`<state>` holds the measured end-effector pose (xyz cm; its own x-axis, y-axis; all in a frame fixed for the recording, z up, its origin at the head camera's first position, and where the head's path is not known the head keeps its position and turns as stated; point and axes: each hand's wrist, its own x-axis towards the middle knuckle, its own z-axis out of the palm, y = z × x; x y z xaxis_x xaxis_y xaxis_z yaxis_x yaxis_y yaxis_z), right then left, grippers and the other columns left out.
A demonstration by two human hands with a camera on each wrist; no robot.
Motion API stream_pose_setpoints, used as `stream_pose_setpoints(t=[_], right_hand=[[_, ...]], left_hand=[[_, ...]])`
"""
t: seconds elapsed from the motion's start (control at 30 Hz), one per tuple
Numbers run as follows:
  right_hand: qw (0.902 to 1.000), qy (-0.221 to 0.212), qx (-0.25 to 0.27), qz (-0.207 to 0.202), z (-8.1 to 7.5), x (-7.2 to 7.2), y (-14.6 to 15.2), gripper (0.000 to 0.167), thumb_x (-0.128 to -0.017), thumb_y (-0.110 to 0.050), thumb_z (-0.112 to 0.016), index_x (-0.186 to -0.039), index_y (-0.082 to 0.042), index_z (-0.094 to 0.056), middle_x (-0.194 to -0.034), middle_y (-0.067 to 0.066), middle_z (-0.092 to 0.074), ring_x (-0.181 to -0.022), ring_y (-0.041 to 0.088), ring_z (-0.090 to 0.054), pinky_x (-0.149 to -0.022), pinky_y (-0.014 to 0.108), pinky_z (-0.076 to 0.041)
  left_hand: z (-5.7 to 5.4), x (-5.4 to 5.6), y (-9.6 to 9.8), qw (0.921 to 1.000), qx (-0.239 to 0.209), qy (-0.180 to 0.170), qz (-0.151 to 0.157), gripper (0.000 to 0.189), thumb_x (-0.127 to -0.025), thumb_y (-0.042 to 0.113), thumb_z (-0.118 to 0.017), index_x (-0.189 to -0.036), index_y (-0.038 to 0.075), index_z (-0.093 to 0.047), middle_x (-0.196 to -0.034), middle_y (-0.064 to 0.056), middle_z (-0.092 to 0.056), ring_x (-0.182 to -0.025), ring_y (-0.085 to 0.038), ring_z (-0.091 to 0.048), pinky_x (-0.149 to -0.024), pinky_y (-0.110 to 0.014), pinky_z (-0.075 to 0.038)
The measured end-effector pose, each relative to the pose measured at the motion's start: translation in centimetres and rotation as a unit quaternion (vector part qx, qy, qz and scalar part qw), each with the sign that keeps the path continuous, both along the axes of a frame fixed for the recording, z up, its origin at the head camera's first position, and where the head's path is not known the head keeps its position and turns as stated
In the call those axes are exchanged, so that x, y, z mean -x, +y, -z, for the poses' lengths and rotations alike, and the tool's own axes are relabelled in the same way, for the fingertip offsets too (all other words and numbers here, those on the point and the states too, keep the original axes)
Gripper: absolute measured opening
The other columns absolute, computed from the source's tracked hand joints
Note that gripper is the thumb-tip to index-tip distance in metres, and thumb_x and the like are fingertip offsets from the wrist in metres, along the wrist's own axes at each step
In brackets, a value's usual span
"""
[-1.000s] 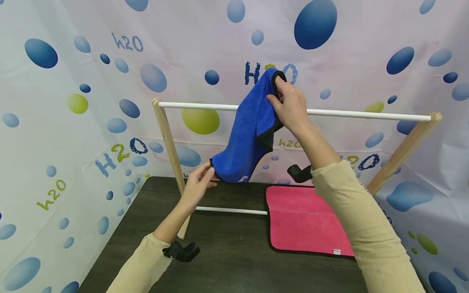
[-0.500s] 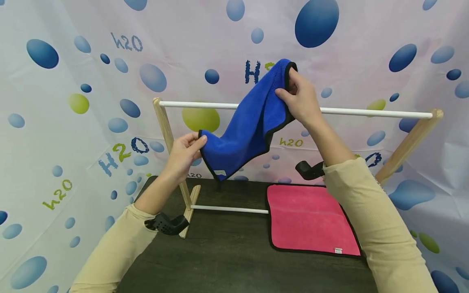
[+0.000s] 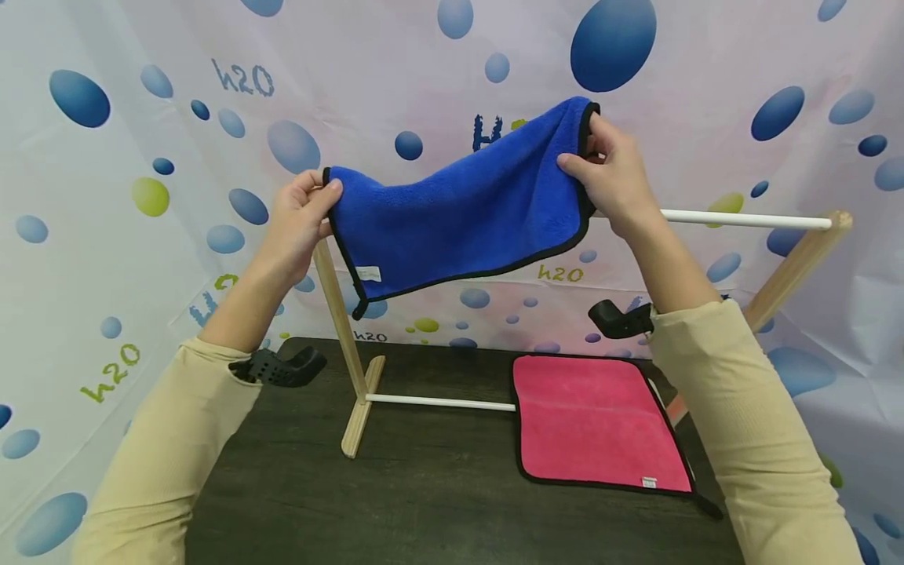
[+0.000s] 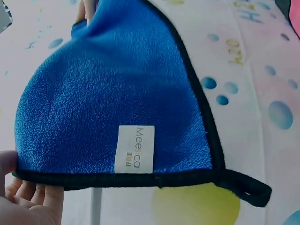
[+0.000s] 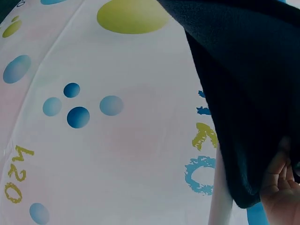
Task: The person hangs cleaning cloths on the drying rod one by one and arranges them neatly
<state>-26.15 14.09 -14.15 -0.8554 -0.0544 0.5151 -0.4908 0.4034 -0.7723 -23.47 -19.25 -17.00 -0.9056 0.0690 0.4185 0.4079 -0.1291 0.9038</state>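
A blue towel point(image 3: 452, 220) with black edging is stretched between my two hands, overlapping the white top rail point(image 3: 741, 219) of a wooden rack in the head view. My left hand point(image 3: 297, 224) pinches its left edge, thumb in front. At the upper right edge my right hand point(image 3: 617, 173) pinches it, a bit higher than the left. The left wrist view shows the towel's white tag point(image 4: 135, 149) and a black hanging loop point(image 4: 246, 186) at its lower corner. In the right wrist view the towel point(image 5: 253, 93) looks dark, with the fingers point(image 5: 276, 171) at its edge.
A pink towel point(image 3: 600, 424) with black edging lies flat on the dark table point(image 3: 438, 502), to the right. The rack's left wooden leg point(image 3: 339, 322) and white lower bar point(image 3: 441, 403) stand behind. A patterned curtain point(image 3: 395, 63) covers the walls.
My left hand has risen and moved left with the towel's edge, spreading the towel out wide. The right hand has shifted up and to the right. The pink towel has stayed put.
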Motion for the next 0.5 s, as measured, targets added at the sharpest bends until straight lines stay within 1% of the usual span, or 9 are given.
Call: stream_pose_setpoints(t=[0.07, 0.1, 0.17, 0.23, 0.3, 0.37, 0.4, 0.43, 0.5], right_hand=[[0.9998, -0.004, 0.012, -0.017, -0.2, -0.1, 0.1, 0.032, -0.090, -0.007, -0.054, -0.122, -0.012, -0.053, -0.097, 0.005, -0.054, -0.089, 0.017, -0.055, -0.083, 0.029, -0.050], [0.9994, -0.003, 0.019, -0.030, -0.2, -0.1, 0.1, 0.036, -0.090, -0.007, -0.053, -0.126, -0.013, -0.051, -0.104, 0.006, -0.054, -0.095, 0.018, -0.054, -0.087, 0.033, -0.048], [0.9967, 0.001, 0.050, -0.064, -0.4, -0.2, 0.1, 0.043, -0.090, -0.002, -0.051, -0.132, -0.013, -0.046, -0.116, 0.009, -0.051, -0.106, 0.021, -0.050, -0.094, 0.040, -0.043], [0.9917, 0.010, 0.077, -0.103, -0.4, -0.3, 0.0, 0.050, -0.089, 0.003, -0.050, -0.136, -0.012, -0.042, -0.128, 0.010, -0.046, -0.117, 0.021, -0.043, -0.099, 0.043, -0.038], [0.9869, 0.008, 0.091, -0.134, -0.4, -0.4, -0.1, 0.055, -0.088, 0.006, -0.049, -0.139, -0.012, -0.038, -0.136, 0.009, -0.041, -0.125, 0.020, -0.038, -0.102, 0.043, -0.034], [0.9840, -0.016, 0.091, -0.152, -0.3, -0.5, -0.1, 0.056, -0.089, 0.006, -0.048, -0.140, -0.012, -0.036, -0.141, 0.007, -0.036, -0.128, 0.020, -0.034, -0.103, 0.045, -0.032], [0.9847, -0.036, 0.080, -0.150, -0.2, -0.6, -0.1, 0.055, -0.090, 0.003, -0.048, -0.141, -0.013, -0.035, -0.143, 0.006, -0.034, -0.129, 0.021, -0.034, -0.102, 0.046, -0.032], [0.9855, -0.058, 0.064, -0.146, -0.1, -0.7, 0.0, 0.053, -0.092, 0.000, -0.047, -0.141, -0.013, -0.034, -0.144, 0.006, -0.033, -0.128, 0.023, -0.035, -0.102, 0.047, -0.033], [0.9838, -0.105, 0.042, -0.139, 0.1, -0.9, 0.1, 0.049, -0.093, -0.006, -0.047, -0.140, -0.012, -0.034, -0.143, 0.008, -0.034, -0.125, 0.026, -0.038, -0.101, 0.049, -0.033]], left_hand=[[-0.9, 0.4, -0.2, 1.0000, -0.008, 0.001, 0.003, 0.009, -0.093, 0.010, -0.049, -0.087, 0.005, -0.054, -0.070, 0.001, -0.057, -0.067, -0.009, -0.053, -0.063, -0.020, -0.049], [-1.4, 0.6, -0.3, 0.9999, -0.013, 0.008, 0.006, 0.009, -0.093, 0.009, -0.049, -0.087, 0.005, -0.054, -0.072, 0.000, -0.056, -0.069, -0.010, -0.052, -0.064, -0.021, -0.049], [-2.2, 0.9, -0.4, 0.9991, -0.031, 0.027, 0.013, 0.010, -0.093, 0.008, -0.050, -0.085, 0.005, -0.056, -0.076, -0.002, -0.054, -0.074, -0.011, -0.051, -0.069, -0.024, -0.047], [-3.0, 1.1, -0.5, 0.9970, -0.053, 0.050, 0.025, 0.011, -0.092, 0.006, -0.049, -0.084, 0.004, -0.057, -0.081, -0.004, -0.051, -0.080, -0.014, -0.049, -0.074, -0.027, -0.044], [-3.4, 1.3, -0.6, 0.9949, -0.072, 0.062, 0.034, 0.012, -0.092, 0.003, -0.048, -0.083, 0.003, -0.056, -0.084, -0.005, -0.049, -0.084, -0.015, -0.047, -0.078, -0.030, -0.042], [-3.4, 1.5, -0.8, 0.9947, -0.080, 0.056, 0.033, 0.013, -0.092, 0.002, -0.048, -0.082, 0.003, -0.056, -0.085, -0.005, -0.049, -0.086, -0.016, -0.047, -0.079, -0.030, -0.041], [-3.3, 1.6, -0.9, 0.9955, -0.077, 0.047, 0.028, 0.013, -0.093, 0.003, -0.048, -0.082, 0.004, -0.055, -0.085, -0.005, -0.048, -0.085, -0.015, -0.046, -0.077, -0.029, -0.042], [-3.0, 1.6, -1.0, 0.9968, -0.069, 0.036, 0.020, 0.013, -0.093, 0.004, -0.047, -0.082, 0.004, -0.055, -0.084, -0.004, -0.048, -0.084, -0.015, -0.046, -0.077, -0.028, -0.041], [-2.4, 1.7, -1.2, 0.9986, -0.053, 0.006, -0.004, 0.012, -0.093, 0.006, -0.047, -0.084, 0.005, -0.054, -0.081, -0.003, -0.047, -0.076, -0.012, -0.045, -0.070, -0.023, -0.039]])
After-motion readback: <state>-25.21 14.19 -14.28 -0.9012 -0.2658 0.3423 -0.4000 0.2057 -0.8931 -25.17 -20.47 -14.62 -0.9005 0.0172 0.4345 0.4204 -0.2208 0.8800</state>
